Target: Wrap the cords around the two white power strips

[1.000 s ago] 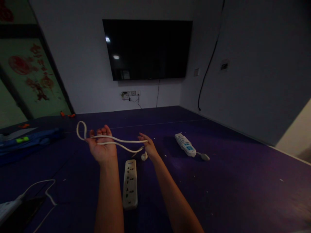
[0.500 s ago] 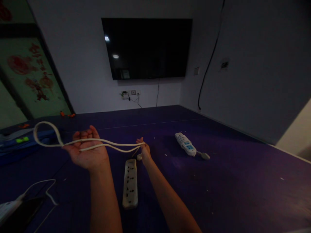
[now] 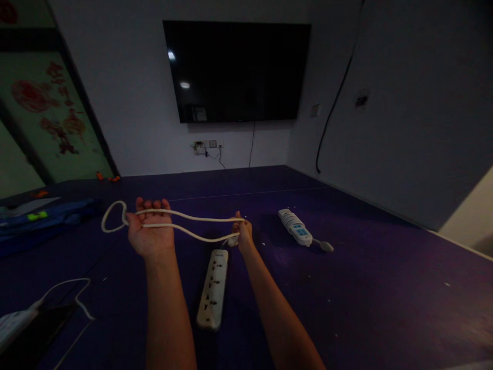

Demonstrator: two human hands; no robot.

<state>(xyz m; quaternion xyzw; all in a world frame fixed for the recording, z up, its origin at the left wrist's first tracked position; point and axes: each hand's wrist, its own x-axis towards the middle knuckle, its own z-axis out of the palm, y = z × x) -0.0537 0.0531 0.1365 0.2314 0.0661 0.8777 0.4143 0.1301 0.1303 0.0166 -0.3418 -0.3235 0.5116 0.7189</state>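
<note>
My left hand (image 3: 151,231) is palm up with its fingers curled round a white cord (image 3: 181,226), and a loop of the cord sticks out to its left. My right hand (image 3: 242,231) pinches the other end of the folded cord near its plug. The cord runs in two strands between both hands. Below them a white power strip (image 3: 213,288) lies on the dark purple floor (image 3: 365,288), its near end pointing at me.
A second white power strip (image 3: 296,228) with a wound cord lies to the right. At the lower left lie another white strip and cord (image 3: 23,316). Blue items (image 3: 42,221) rest at the far left. A black screen (image 3: 236,69) hangs on the wall ahead.
My left hand swung left and came back toward the middle, closing its fingers on the cord. The loop shrank. The power strip's far end shifted to the right.
</note>
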